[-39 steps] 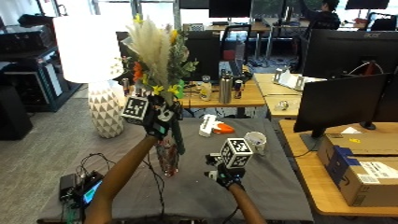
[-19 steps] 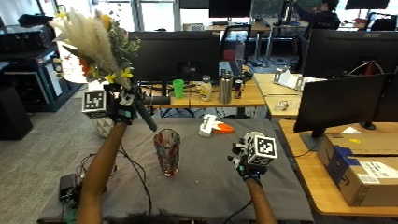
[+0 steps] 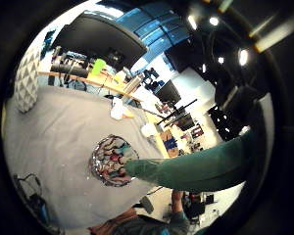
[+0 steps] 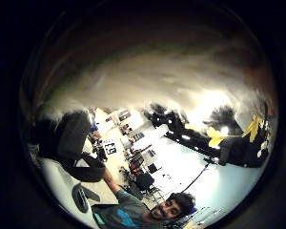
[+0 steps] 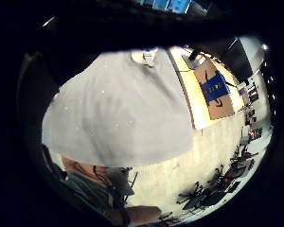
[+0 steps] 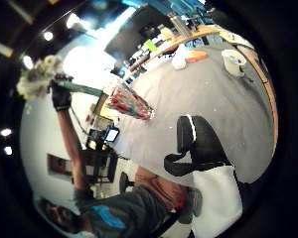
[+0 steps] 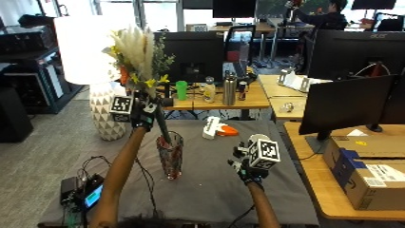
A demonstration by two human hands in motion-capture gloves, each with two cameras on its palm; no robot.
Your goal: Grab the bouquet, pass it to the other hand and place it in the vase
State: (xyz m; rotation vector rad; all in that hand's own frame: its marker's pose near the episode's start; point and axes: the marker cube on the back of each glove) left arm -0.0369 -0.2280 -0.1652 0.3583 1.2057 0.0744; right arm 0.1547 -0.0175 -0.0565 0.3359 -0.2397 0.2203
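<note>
A: From the outside view, the left hand [image 7: 143, 111] is raised in the upper left of the frame, fingers curled round the bouquet [image 7: 139, 52]. Its stems slant down toward the mouth of the vase [image 7: 171, 155], which stands upright on the grey table [image 7: 208, 185] left of centre.

B: Are the stem tips inside the vase?

A: From there they seem to reach its rim, no more than that. The left little finger side palm view looks straight down: the green wrapped stem end [image 3: 186, 169] lies over the edge of the vase's open mouth [image 3: 110, 160]. I cannot tell whether it touches the glass.

B: And the right hand?

A: The right hand [image 7: 252, 166] sits low at centre right, over the table, well apart from the vase. Its fingers are hidden in the outside view. The right thumb side palm view shows a gloved digit [image 6: 196, 141] loosely bent over the cloth, holding nothing.

B: Anything only that view gives?

A: The vase side-on [image 6: 129, 103], with the other hand [image 6: 61, 96] holding the bouquet [image 6: 37, 79] at upper left. A white cup [image 6: 233, 62] stands near the table's edge.
</note>
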